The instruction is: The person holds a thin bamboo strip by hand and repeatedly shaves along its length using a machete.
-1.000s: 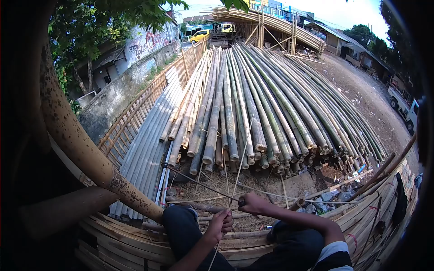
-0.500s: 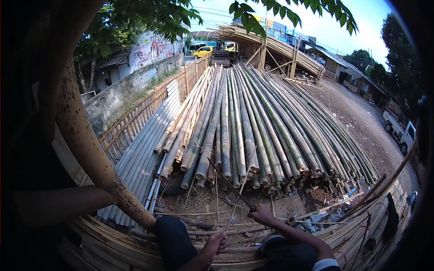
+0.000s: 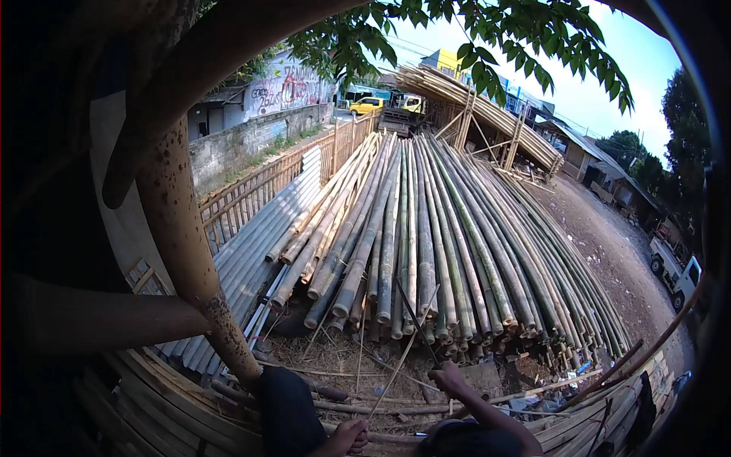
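My left hand (image 3: 349, 438) is low in the head view, its fingers wrapped round a thin bamboo strip (image 3: 405, 354) that slants up and to the right. To the right of it and a little higher, my right hand (image 3: 449, 379) is closed on the handle of a long dark blade (image 3: 415, 320). The blade points up and to the left, crossing the strip in the view; whether they touch is too small to tell. My knees are beside the hands.
A large stack of bamboo poles (image 3: 457, 251) lies ahead. A thick spotted bamboo post (image 3: 186, 221) stands at the left beside corrugated sheets (image 3: 263, 240). Split bamboo (image 3: 609, 411) is piled at the right, and a bamboo fence (image 3: 282, 175) runs behind the sheets.
The view has tilted upwards, so both hands sit lower in it. The blade has swung from pointing left across the strip to a steeper angle, and my right hand is farther from my left.
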Demonstrator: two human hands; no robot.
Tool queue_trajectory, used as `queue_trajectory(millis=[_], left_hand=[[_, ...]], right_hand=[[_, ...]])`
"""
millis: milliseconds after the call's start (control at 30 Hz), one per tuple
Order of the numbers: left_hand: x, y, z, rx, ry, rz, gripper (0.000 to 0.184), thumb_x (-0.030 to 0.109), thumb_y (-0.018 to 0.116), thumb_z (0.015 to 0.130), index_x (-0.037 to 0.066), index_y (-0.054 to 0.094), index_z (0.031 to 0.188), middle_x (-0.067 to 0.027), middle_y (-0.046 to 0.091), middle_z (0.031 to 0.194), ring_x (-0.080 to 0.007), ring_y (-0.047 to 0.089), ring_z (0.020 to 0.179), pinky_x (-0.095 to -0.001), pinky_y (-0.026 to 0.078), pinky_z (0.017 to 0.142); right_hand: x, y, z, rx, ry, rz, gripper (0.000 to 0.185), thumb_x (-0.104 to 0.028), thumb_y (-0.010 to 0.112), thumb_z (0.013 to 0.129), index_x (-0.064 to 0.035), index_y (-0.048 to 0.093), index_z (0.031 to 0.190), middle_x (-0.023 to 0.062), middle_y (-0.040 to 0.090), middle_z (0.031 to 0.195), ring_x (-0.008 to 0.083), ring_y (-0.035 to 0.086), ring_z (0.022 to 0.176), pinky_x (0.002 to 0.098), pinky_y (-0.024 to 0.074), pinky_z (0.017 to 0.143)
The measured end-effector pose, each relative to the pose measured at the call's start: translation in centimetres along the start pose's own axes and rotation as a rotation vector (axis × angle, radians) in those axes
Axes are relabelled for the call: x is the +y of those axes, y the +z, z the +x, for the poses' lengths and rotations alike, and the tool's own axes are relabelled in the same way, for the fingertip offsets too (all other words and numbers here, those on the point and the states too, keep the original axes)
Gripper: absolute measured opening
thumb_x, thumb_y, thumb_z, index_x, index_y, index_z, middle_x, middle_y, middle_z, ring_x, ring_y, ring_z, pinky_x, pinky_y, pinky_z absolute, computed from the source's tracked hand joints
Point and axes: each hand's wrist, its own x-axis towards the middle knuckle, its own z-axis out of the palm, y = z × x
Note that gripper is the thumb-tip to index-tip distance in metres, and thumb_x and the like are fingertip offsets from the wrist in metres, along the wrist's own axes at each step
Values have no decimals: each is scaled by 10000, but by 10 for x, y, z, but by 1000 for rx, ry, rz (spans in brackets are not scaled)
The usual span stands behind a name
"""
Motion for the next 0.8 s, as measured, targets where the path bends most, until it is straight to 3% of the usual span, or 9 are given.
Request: queue_trajectory(millis=[100,233,433,500,567,633,667,767,800], left_hand=[[-15,-16,53,-205,-142,-167,215,250,395,989,86,415,850,54,267,558,-42,229,408,-220,178,358],[-15,-5,85,-262,-53,-186,229,269,397,988,90,417,848,55,263,564,-43,226,413,-219,180,362],[-12,5,34,-173,-24,-187,217,258,395,990,100,413,842,53,266,561,-45,228,412,-220,177,367],[-1,15,-2,149,-52,-88,242,261,398,993,78,478,857,47,289,518,-56,243,388,-211,199,362],[2,6,-16,8,-73,4,219,271,398,992,91,497,917,47,315,534,-53,251,392,-207,204,362],[-12,0,-12,74,-49,-65,219,289,404,992,99,513,988,55,313,544,-49,255,394,-201,204,364],[-33,-29,22,-179,-152,-199,214,263,404,988,103,424,846,53,267,566,-44,230,414,-222,183,363],[-11,-14,39,-145,-128,-174,214,259,404,989,99,430,849,55,267,568,-42,229,418,-221,186,359],[-16,-16,55,-184,-109,-188,212,254,404,989,98,430,849,56,267,567,-40,229,416,-218,186,358]], right_hand=[[-2,5,-11,-78,-65,-83,292,-225,654,696,65,622,691,148,574,539,241,575,471,370,468,493],[-23,23,-21,-342,-453,-406,272,-267,672,704,-14,642,797,181,636,703,340,634,688,422,495,656],[-8,23,-3,-146,-555,-380,277,-273,639,693,-15,655,790,213,631,752,392,622,729,477,497,679],[-8,1,0,-6,-135,-208,302,-240,637,681,58,614,641,212,590,571,318,628,543,414,501,552],[3,-7,-5,7,21,85,324,-220,626,697,76,581,575,106,538,479,167,552,442,326,448,455],[3,-4,-17,-3,33,118,304,-222,620,700,58,592,585,87,532,478,159,537,430,329,431,439],[1,-4,-19,-38,-3,-6,287,-236,633,697,43,619,629,124,566,513,213,570,461,363,456,487],[16,10,-12,-193,-355,-203,260,-242,648,694,18,652,707,170,622,622,301,617,566,398,482,575],[4,14,-23,-207,-305,-304,259,-245,655,697,-2,665,786,196,641,725,361,626,677,414,492,651]])
